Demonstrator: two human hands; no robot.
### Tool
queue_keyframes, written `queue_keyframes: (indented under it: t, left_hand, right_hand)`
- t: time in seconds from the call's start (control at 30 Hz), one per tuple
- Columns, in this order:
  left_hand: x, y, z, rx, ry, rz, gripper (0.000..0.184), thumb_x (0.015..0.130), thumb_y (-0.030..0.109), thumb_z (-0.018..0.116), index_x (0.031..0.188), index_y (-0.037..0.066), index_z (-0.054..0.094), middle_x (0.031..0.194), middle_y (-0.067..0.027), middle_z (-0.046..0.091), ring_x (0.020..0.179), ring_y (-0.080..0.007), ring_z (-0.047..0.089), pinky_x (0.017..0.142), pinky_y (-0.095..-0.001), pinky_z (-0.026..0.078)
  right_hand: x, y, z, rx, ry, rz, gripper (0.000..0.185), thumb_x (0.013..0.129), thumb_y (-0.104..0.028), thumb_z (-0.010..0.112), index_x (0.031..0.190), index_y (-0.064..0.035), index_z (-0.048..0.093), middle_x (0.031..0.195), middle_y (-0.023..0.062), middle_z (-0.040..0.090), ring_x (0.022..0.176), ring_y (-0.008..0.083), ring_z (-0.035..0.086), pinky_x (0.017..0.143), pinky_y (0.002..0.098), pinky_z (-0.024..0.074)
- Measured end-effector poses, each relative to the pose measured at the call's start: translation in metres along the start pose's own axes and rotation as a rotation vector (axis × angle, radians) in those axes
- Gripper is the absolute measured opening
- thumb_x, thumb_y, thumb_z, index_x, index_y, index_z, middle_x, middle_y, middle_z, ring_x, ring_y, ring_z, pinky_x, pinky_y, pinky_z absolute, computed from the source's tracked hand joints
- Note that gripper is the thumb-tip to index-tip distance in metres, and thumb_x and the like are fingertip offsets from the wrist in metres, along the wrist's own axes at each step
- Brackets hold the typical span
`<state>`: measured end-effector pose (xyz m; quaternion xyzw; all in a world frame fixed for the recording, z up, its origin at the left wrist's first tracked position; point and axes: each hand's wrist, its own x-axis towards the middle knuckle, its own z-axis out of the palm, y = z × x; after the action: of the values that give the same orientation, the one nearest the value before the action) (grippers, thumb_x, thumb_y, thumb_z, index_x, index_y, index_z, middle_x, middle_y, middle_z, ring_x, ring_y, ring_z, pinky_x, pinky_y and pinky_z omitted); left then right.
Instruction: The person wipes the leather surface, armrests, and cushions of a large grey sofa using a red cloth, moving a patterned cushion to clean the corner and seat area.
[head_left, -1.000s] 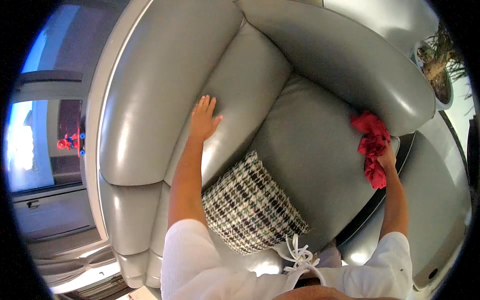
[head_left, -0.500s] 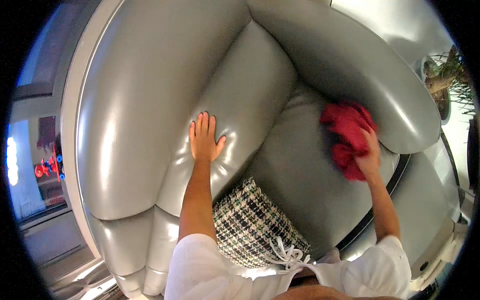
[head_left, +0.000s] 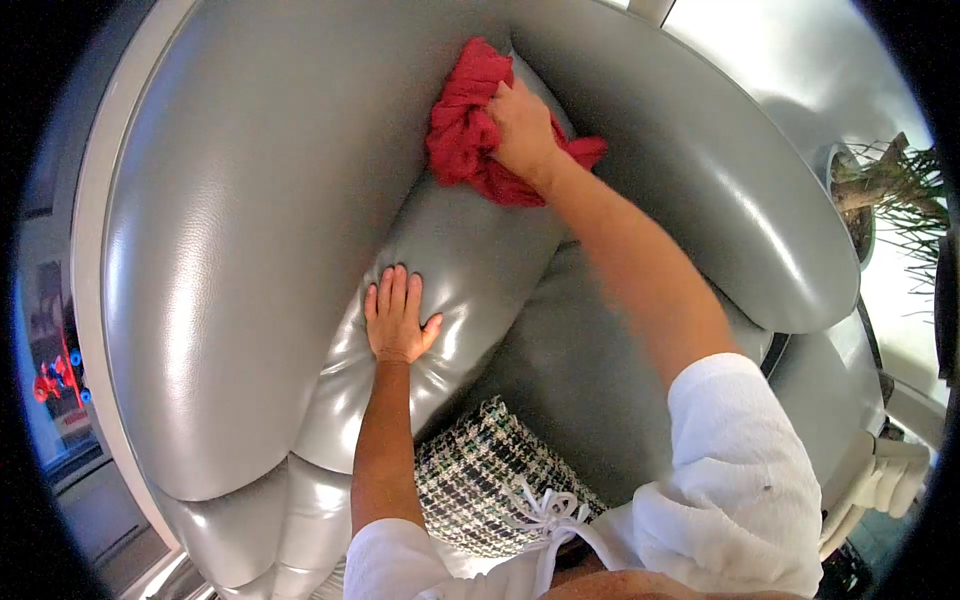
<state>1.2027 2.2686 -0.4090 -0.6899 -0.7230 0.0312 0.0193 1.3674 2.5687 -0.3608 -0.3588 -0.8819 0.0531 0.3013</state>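
Note:
My left hand [head_left: 397, 318] lies flat with fingers spread on the grey sofa's back cushion [head_left: 455, 235], and creases run out around it. Farther up, my right hand [head_left: 522, 128] grips a crumpled red cloth [head_left: 466, 115] near the inner corner where backrest and armrest meet. The cloth rests against the sofa leather and sticks out on both sides of the hand. A black-and-white woven pillow [head_left: 490, 475] leans on the sofa close to my body, below my left hand.
The rounded sofa armrest [head_left: 700, 170] runs along the right. A potted plant [head_left: 855, 200] stands beyond it. At the left, past the sofa's back edge, is a small red and blue toy [head_left: 62, 378]. A cream padded object [head_left: 885, 480] shows at the lower right.
My right hand has carried the red cloth from the seat by the armrest up and left to the backrest corner. My left hand stays pressed on the cushion. The view has shifted.

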Motion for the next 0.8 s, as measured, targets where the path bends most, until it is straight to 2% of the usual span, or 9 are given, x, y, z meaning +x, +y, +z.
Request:
queue_keyframes:
  t: [0.1,0.2,0.23,0.33,0.43,0.53,0.63,0.8]
  left_hand:
    - [0.000,0.002,-0.004,0.042,-0.013,-0.013,0.075,0.072,0.049,0.060,0.133,0.010,0.040,0.143,-0.0120,0.033,0.136,-0.0282,0.024,0.110,-0.0484,0.015]
    - [0.003,0.006,-0.009,0.107,-0.060,-0.035,0.074,0.074,0.052,0.057,0.133,0.011,0.040,0.143,-0.0107,0.033,0.135,-0.0267,0.024,0.111,-0.0468,0.014]
    - [0.003,0.006,-0.009,0.131,-0.074,-0.037,0.074,0.075,0.053,0.056,0.133,0.011,0.040,0.144,-0.0109,0.033,0.136,-0.0267,0.024,0.111,-0.0468,0.014]
    - [0.002,0.005,-0.006,0.046,0.034,0.004,0.076,0.074,0.046,0.058,0.133,0.003,0.039,0.144,-0.0167,0.031,0.137,-0.0322,0.021,0.111,-0.0492,0.012]
    - [0.001,0.006,-0.006,0.090,-0.012,-0.006,0.076,0.075,0.047,0.056,0.134,0.003,0.038,0.145,-0.0171,0.030,0.137,-0.0324,0.021,0.111,-0.0494,0.012]
    - [-0.001,0.003,0.000,0.186,0.003,-0.008,0.074,0.078,0.055,0.049,0.135,0.010,0.037,0.146,-0.0110,0.028,0.138,-0.0256,0.018,0.112,-0.0452,0.010]
    - [0.001,0.006,-0.007,0.170,-0.072,-0.047,0.075,0.078,0.055,0.050,0.136,0.010,0.036,0.146,-0.0108,0.028,0.138,-0.0256,0.018,0.112,-0.0448,0.010]
    - [0.001,0.005,-0.005,0.171,0.015,-0.014,0.075,0.077,0.054,0.051,0.135,0.008,0.038,0.145,-0.0119,0.030,0.138,-0.0269,0.020,0.112,-0.0456,0.010]
  right_hand:
    - [0.023,0.021,-0.008,-0.275,-0.287,0.008,0.019,0.080,-0.020,0.057,0.085,-0.0073,0.070,0.091,0.0090,0.065,0.091,0.0300,0.060,0.067,0.0468,0.0494]
    - [0.048,0.024,-0.021,-0.382,-0.353,0.064,0.015,0.077,-0.017,0.058,0.083,-0.0084,0.069,0.087,0.0093,0.067,0.087,0.0291,0.063,0.065,0.0442,0.0506]
    - [0.056,0.020,-0.025,-0.492,-0.438,0.140,0.016,0.078,-0.017,0.057,0.087,-0.0104,0.069,0.092,0.0081,0.068,0.085,0.0272,0.065,0.063,0.0426,0.0507]
    - [0.057,0.027,-0.024,-0.450,-0.412,0.352,0.018,0.077,-0.019,0.059,0.088,-0.0089,0.069,0.092,0.0092,0.068,0.087,0.0296,0.065,0.064,0.0446,0.0521]
    - [0.033,0.049,-0.029,-0.189,-0.463,0.442,0.028,0.080,-0.021,0.058,0.104,-0.0108,0.067,0.103,0.0099,0.066,0.100,0.0326,0.062,0.076,0.0495,0.0511]
    - [0.003,0.055,-0.035,-0.071,-0.335,0.382,0.033,0.077,-0.022,0.060,0.109,-0.0119,0.063,0.106,0.0115,0.063,0.098,0.0347,0.061,0.079,0.0466,0.0514]
    - [-0.021,0.057,-0.033,-0.014,-0.290,0.439,0.035,0.075,-0.021,0.062,0.109,-0.0124,0.057,0.107,0.0132,0.059,0.096,0.0360,0.061,0.080,0.0460,0.0506]
    - [-0.078,0.070,-0.025,0.082,-0.167,0.486,0.036,0.075,-0.022,0.062,0.109,-0.0130,0.054,0.103,0.0134,0.059,0.095,0.0364,0.060,0.080,0.0465,0.0502]
